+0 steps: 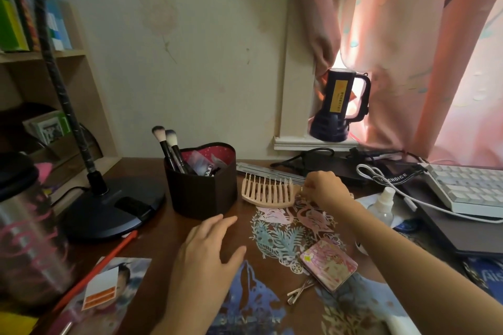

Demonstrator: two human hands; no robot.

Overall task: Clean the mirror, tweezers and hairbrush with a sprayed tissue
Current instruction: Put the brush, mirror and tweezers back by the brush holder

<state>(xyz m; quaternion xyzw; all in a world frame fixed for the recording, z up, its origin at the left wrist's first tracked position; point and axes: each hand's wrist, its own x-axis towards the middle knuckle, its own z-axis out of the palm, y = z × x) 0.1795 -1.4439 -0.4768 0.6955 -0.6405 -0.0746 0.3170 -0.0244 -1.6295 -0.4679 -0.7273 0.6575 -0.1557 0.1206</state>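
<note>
Near the centre of the frame the right hand reaches forward over the brown desk and closes its curled fingers on the handle end of the peach wide-toothed hairbrush, whose teeth point up toward the wall; the brush lies just right of the dark heart-shaped holder, which carries two makeup brushes. The left hand rests lower and left of centre, fingers straight and spread over the desk, holding nothing; the two hands are well apart. The pink floral compact mirror lies shut in the lower right of centre, on the papercut pattern of the desk; just below and left of it lie the metal tweezers, though they are small and could be hair clips. A small clear spray bottle with a white top stands right of the right forearm; a white keyboard sits at the right edge; a black desk lamp stands on the left; a dark torch stands on the sill before the pink curtain.
</note>
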